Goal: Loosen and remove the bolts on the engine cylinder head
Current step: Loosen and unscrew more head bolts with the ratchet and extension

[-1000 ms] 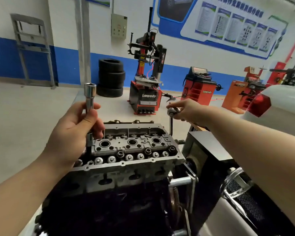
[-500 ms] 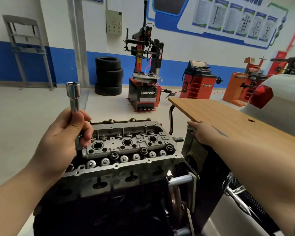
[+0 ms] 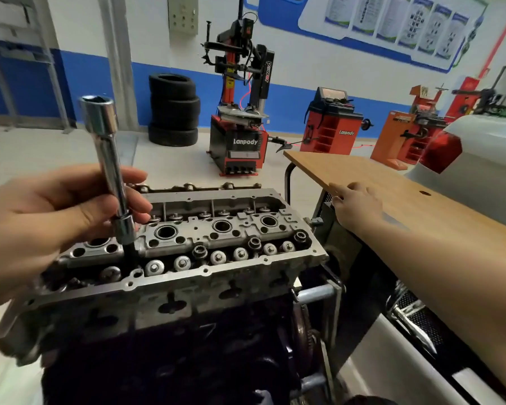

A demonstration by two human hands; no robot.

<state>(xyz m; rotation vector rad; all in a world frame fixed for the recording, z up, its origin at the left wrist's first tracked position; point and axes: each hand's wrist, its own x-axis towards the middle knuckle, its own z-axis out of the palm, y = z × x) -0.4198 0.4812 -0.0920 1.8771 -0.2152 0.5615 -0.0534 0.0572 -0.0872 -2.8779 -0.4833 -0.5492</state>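
The grey engine cylinder head sits on a stand in front of me, with several bolt heads along its near row. My left hand grips a chrome socket extension bar that stands nearly upright, its lower socket on a dark bolt shaft that rises out of a hole near the head's left end. My right hand rests on the near edge of a wooden tabletop to the right, fingers flat, holding nothing that I can see.
A black box stands between the engine and the tabletop. A white car body with a red tail light is at the right. Behind are a tyre stack, a red tyre changer and red balancing machines.
My right hand left the ratchet handle it held and came down onto the table edge. My left hand has lifted the extension bar, and my view has dropped closer to the engine.
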